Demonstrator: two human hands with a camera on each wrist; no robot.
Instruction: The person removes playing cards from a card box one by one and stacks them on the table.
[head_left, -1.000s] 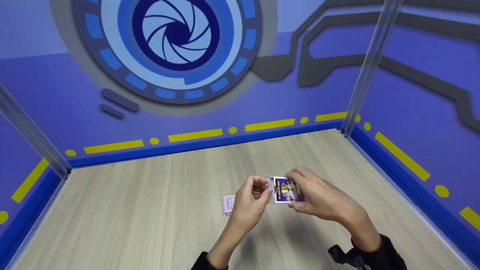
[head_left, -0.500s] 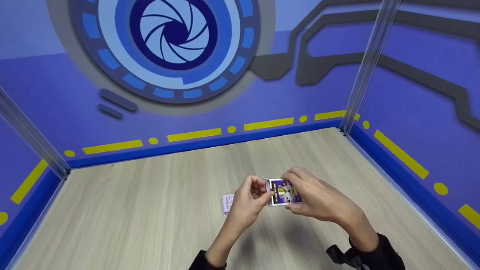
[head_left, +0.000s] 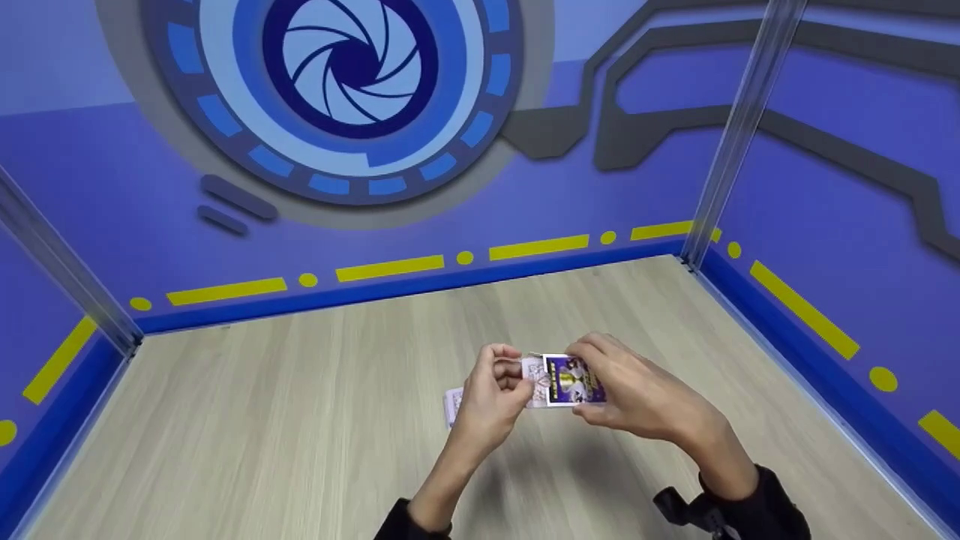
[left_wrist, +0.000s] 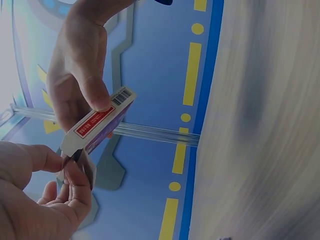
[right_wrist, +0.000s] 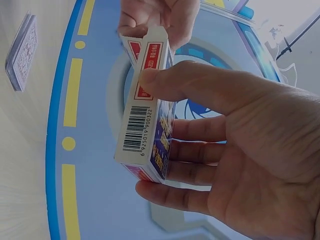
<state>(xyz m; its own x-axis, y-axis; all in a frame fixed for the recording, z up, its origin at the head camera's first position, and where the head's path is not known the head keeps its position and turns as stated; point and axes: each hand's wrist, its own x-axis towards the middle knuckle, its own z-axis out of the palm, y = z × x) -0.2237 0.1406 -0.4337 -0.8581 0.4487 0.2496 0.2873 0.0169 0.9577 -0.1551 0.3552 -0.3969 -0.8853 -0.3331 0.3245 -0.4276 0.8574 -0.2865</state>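
Observation:
My right hand (head_left: 637, 386) grips a purple-and-white playing card box (head_left: 571, 380) between thumb and fingers, above the table. In the right wrist view the thumb presses the white narrow side of the box (right_wrist: 137, 127), which bears a barcode and a red label. At its open end my left hand (head_left: 491, 390) pinches what look like lilac-patterned playing cards (head_left: 536, 379), which stick out of the box. The left fingertips partly hide them. A stack of playing cards (head_left: 451, 405) with the same lilac pattern lies on the table, partly behind the left hand.
The light wooden table (head_left: 300, 420) is enclosed by blue-purple printed walls (head_left: 420, 225) with yellow marks. A clear corner post (head_left: 720, 165) stands at the back right. A small black device (head_left: 694, 514) sits by the right sleeve.
The lilac-patterned cards now show between the left hand and the box, where a greyish edge showed before. The left fingers have shifted slightly left; the right hand keeps its grip.

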